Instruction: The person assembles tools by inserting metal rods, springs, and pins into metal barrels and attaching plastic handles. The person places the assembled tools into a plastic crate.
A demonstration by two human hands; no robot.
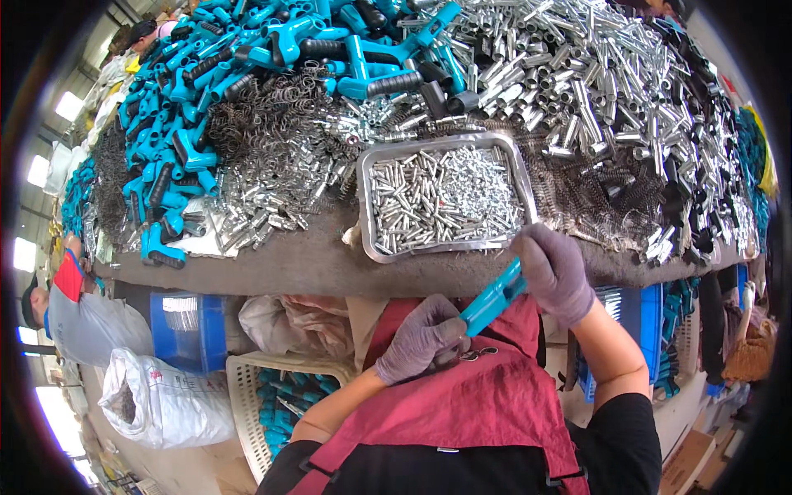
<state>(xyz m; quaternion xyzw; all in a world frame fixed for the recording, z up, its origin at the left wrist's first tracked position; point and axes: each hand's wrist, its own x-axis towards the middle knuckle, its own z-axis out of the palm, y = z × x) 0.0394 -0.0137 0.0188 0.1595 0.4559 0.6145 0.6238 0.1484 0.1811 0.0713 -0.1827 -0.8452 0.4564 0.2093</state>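
Observation:
In front of my apron, my left hand (422, 338), in a greyish-purple knit glove, is closed around the lower end of a teal tool housing (492, 300). The housing is long and slim, slanting up to the right, with a slot near its upper end. My right hand (555, 274), gloved the same way, has its fingers curled and pinched at that upper end. What sits between those fingertips is hidden. Just beyond my hands stands a shallow metal tray (369, 210) at the table edge. Small metal pins (408, 198) fill its left side and tinier silvery parts (483, 183) its right.
Teal pistol-shaped housings (191, 153) are heaped at the far left, beside dark coil springs (268, 115). Shiny metal tubes (582, 91) pile up at the right. Below the table are a blue bin (188, 334), a cream basket (245, 404) and a white sack (177, 404). Another person (62, 280) is at the left.

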